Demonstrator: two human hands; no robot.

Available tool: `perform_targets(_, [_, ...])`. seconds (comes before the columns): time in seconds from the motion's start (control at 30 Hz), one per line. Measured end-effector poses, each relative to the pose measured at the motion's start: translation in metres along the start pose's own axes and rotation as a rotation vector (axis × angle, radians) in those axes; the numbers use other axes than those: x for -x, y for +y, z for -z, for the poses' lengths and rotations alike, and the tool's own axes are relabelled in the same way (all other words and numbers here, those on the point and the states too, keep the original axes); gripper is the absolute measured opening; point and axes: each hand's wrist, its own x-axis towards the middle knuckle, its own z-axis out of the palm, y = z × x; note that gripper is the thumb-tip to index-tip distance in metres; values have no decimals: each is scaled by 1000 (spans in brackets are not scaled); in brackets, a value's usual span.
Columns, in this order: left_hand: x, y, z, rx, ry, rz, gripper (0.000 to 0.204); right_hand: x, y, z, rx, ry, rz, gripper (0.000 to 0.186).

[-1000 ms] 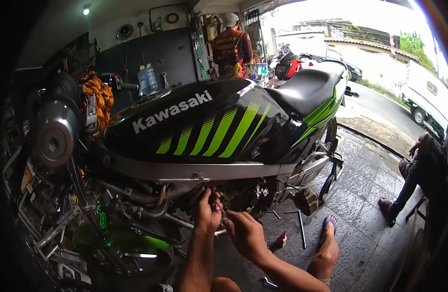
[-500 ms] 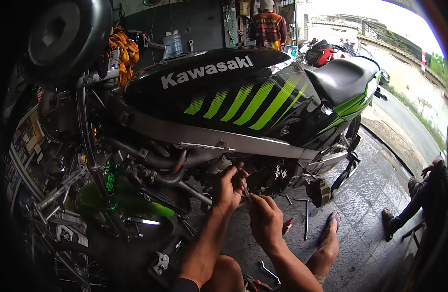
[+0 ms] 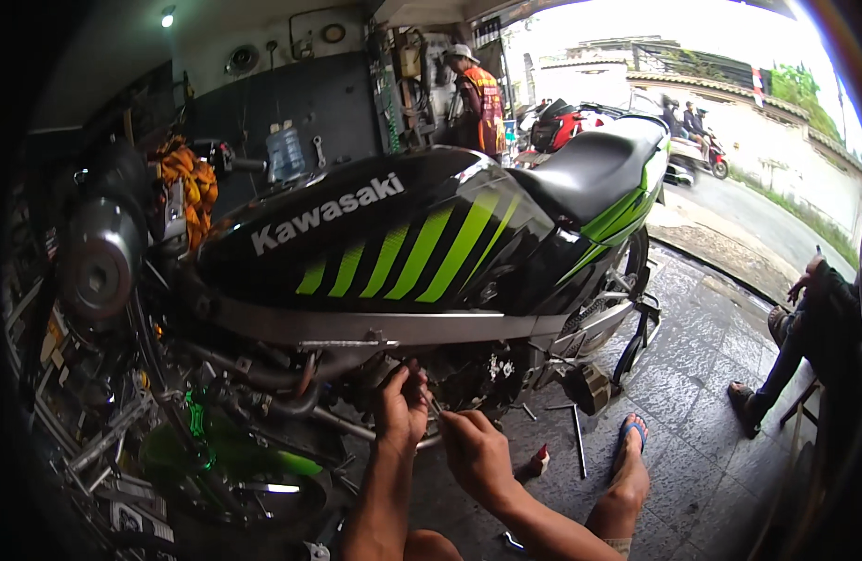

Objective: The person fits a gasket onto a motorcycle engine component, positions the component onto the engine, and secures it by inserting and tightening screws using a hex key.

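Note:
A black motorcycle with green stripes on its tank (image 3: 403, 243) stands in front of me, its fairing off and its engine parts (image 3: 356, 374) bare. My left hand (image 3: 400, 409) reaches up under the silver frame rail (image 3: 356, 327) and presses against the engine, fingers curled on a part I cannot make out. Just right of it, my right hand (image 3: 475, 451) pinches a thin metal tool (image 3: 434, 407) whose tip points up toward the left hand. Both forearms come in from the lower edge. My foot in a blue sandal (image 3: 629, 449) rests on the tiled floor.
A T-handle wrench (image 3: 577, 435) and a small red item (image 3: 540, 460) lie on the floor by the engine. A person in an orange vest (image 3: 478, 98) stands at the back wall. Another person (image 3: 814, 327) sits at the right. Parts and clutter (image 3: 85, 439) crowd the left.
The view has swung, so the motorcycle sits lower and more centred. Both hands stay under the frame rail at the engine, the right hand still on the thin tool.

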Motion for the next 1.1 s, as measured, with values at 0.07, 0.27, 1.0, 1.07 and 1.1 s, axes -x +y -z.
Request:
perform_targets(0.07, [-5,-1,4,2,9,-16,14,-2,0,1,22,13,36,16])
perform_targets(0.27, [-5,1,-9,-59,50,-67,7,-17,-5,1,146,-311,-239,24])
perform_targets(1.0, [-15,6,-13,-706,282,-479,33,17,28,-20,-271,156,13,37])
perform_targets(1.07, [-13,12,-17,-788,273,-414,27,8,11,6,-106,-104,-20,36])
perform_targets(1.1, [-12,14,-18,-783,284,-416,27,-5,-11,23,33,-380,-211,36])
